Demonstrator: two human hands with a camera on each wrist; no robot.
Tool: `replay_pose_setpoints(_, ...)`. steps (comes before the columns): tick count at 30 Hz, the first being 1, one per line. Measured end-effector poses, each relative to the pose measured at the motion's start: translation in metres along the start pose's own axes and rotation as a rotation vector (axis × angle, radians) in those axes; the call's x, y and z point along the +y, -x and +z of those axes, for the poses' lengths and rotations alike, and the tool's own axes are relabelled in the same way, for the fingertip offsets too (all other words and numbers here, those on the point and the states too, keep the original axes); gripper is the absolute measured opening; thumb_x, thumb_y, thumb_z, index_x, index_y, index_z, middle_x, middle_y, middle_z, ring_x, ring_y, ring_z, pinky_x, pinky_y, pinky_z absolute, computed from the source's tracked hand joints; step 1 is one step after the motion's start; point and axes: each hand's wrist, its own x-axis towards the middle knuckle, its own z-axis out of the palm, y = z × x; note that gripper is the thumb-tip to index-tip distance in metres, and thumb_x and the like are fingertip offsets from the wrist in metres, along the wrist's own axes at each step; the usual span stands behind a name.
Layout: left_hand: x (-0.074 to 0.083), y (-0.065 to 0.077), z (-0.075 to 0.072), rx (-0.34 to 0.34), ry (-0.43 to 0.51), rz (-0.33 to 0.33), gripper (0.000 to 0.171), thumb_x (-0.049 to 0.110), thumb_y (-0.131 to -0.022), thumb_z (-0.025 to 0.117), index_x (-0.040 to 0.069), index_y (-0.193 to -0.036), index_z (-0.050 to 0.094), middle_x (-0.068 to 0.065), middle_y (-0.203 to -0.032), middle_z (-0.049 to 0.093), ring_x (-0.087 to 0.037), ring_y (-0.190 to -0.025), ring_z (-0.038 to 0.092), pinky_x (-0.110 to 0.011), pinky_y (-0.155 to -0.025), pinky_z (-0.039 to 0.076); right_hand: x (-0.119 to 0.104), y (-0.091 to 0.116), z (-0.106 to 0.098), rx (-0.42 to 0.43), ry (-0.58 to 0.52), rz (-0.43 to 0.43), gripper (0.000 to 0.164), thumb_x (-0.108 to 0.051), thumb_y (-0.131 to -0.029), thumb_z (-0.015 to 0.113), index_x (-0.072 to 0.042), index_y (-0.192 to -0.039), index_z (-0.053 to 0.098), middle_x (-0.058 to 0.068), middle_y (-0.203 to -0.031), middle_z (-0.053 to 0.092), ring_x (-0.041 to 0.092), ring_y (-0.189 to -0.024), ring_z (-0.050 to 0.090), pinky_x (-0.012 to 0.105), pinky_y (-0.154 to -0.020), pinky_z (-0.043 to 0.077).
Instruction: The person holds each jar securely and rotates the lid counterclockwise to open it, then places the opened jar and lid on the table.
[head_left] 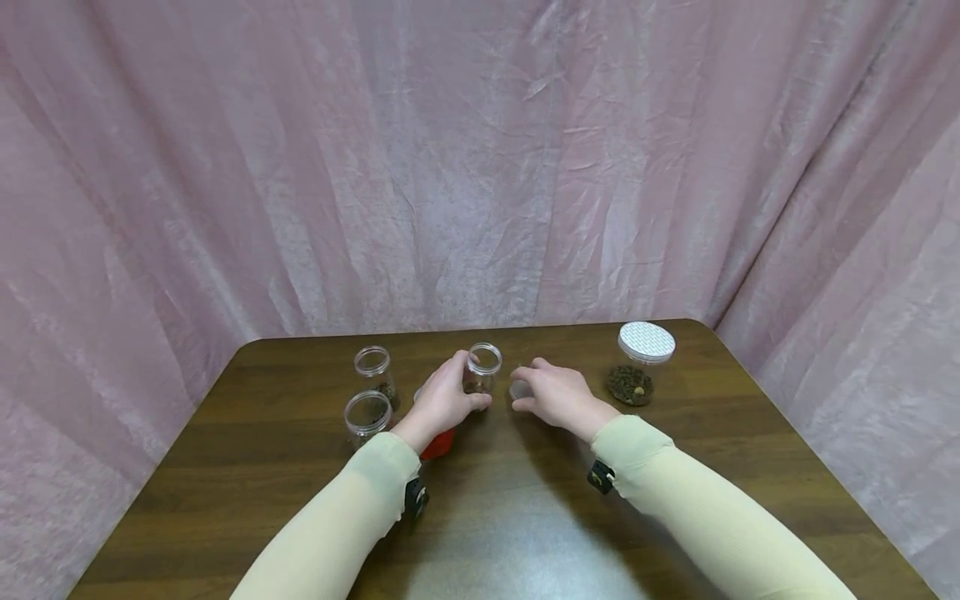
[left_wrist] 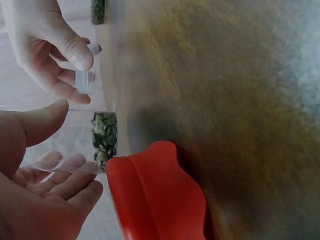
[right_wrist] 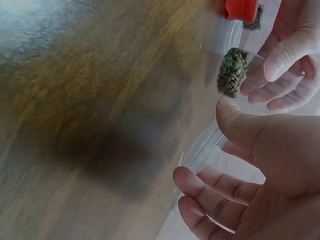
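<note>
My left hand (head_left: 442, 402) holds a clear jar (head_left: 485, 361) upright on the table, thumb on one side and fingers round the other. The jar has no lid, and green seed-like bits (left_wrist: 104, 137) fill its bottom. To the right of it, my right hand (head_left: 558, 395) pinches a translucent lid (left_wrist: 86, 75) between thumb and fingers, tilted on edge in the left wrist view and close to the tabletop. A red object with a wavy edge (left_wrist: 160, 192) sits by my left wrist, partly hidden by it in the head view.
Two lidless clear jars, a far one (head_left: 372, 362) and a nearer one (head_left: 368, 412), stand to the left with dark bits inside. At the right is a larger jar (head_left: 630, 385) with a white lid (head_left: 647, 340). A pink curtain (head_left: 480, 167) hangs behind the wooden table (head_left: 495, 517).
</note>
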Motion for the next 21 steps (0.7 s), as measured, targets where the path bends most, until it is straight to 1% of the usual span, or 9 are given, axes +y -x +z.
replay_pose_setpoints(3, 0.001, -0.003, 0.000, -0.004, -0.012, -0.033, 0.057, 0.020, -0.095, 0.091, 0.009, -0.141, 0.058, -0.011, -0.131, 0.070, -0.032, -0.123, 0.067, -0.054, -0.104, 0.052, -0.001, -0.005, 0.002, -0.014, 0.006, 0.015, 0.042, -0.033, -0.099, 0.086, -0.014, -0.135, 0.075, 0.008, -0.109, 0.066, 0.028, -0.093, 0.072, 0.052, -0.077, 0.060)
replay_pose_setpoints(6, 0.000, -0.007, 0.002, -0.012, -0.019, -0.044, 0.056, 0.022, -0.095, 0.091, 0.011, -0.139, 0.058, -0.012, -0.129, 0.071, -0.032, -0.121, 0.067, -0.054, -0.103, 0.052, -0.002, -0.011, 0.006, -0.040, 0.019, 0.046, 0.042, -0.035, -0.099, 0.085, -0.015, -0.135, 0.075, 0.008, -0.110, 0.067, 0.030, -0.097, 0.072, 0.054, -0.082, 0.059)
replay_pose_setpoints(9, -0.005, -0.015, 0.004, -0.023, -0.001, -0.052, 0.055, 0.023, -0.094, 0.092, 0.011, -0.137, 0.059, -0.011, -0.126, 0.071, -0.031, -0.118, 0.067, -0.053, -0.103, 0.053, -0.002, -0.017, 0.010, -0.073, 0.044, 0.073, 0.043, -0.038, -0.099, 0.085, -0.017, -0.135, 0.076, 0.008, -0.112, 0.068, 0.031, -0.101, 0.072, 0.057, -0.088, 0.058)
replay_pose_setpoints(10, -0.023, -0.027, 0.011, -0.017, 0.015, -0.024, 0.057, 0.029, -0.094, 0.093, 0.013, -0.137, 0.059, -0.009, -0.126, 0.072, -0.029, -0.117, 0.068, -0.049, -0.102, 0.054, -0.003, -0.019, 0.012, -0.077, 0.051, 0.079, 0.043, -0.038, -0.099, 0.085, -0.017, -0.135, 0.076, 0.008, -0.112, 0.068, 0.031, -0.102, 0.072, 0.057, -0.089, 0.057)
replay_pose_setpoints(15, -0.032, -0.036, 0.015, -0.012, 0.037, -0.055, 0.055, 0.030, -0.094, 0.092, 0.014, -0.136, 0.059, -0.007, -0.125, 0.072, -0.030, -0.118, 0.068, -0.049, -0.101, 0.054, -0.006, -0.026, 0.020, -0.096, 0.077, 0.082, 0.045, -0.040, -0.098, 0.085, -0.019, -0.137, 0.076, 0.010, -0.118, 0.068, 0.034, -0.101, 0.071, 0.057, -0.090, 0.056)
replay_pose_setpoints(16, -0.033, -0.036, 0.016, -0.009, 0.038, -0.062, 0.055, 0.029, -0.095, 0.091, 0.013, -0.136, 0.059, -0.008, -0.125, 0.071, -0.030, -0.117, 0.068, -0.049, -0.101, 0.054, -0.007, -0.027, 0.022, -0.094, 0.083, 0.076, 0.046, -0.041, -0.098, 0.085, -0.019, -0.137, 0.076, 0.011, -0.119, 0.068, 0.035, -0.102, 0.071, 0.058, -0.091, 0.056)
replay_pose_setpoints(17, -0.016, -0.027, 0.009, -0.013, 0.029, -0.098, 0.051, 0.023, -0.096, 0.090, 0.011, -0.135, 0.059, -0.011, -0.125, 0.071, -0.032, -0.116, 0.067, -0.052, -0.101, 0.054, -0.007, -0.028, 0.024, -0.093, 0.092, 0.069, 0.046, -0.042, -0.098, 0.084, -0.019, -0.138, 0.076, 0.011, -0.121, 0.068, 0.035, -0.102, 0.071, 0.058, -0.091, 0.056)
replay_pose_setpoints(21, -0.015, -0.029, 0.007, 0.013, 0.020, -0.110, 0.046, 0.023, -0.097, 0.089, 0.009, -0.128, 0.058, -0.010, -0.116, 0.068, -0.029, -0.104, 0.064, -0.049, -0.095, 0.053, -0.003, -0.035, 0.029, -0.054, 0.133, 0.038, 0.044, -0.042, -0.097, 0.085, -0.017, -0.132, 0.077, 0.010, -0.116, 0.066, 0.034, -0.097, 0.070, 0.057, -0.088, 0.057)
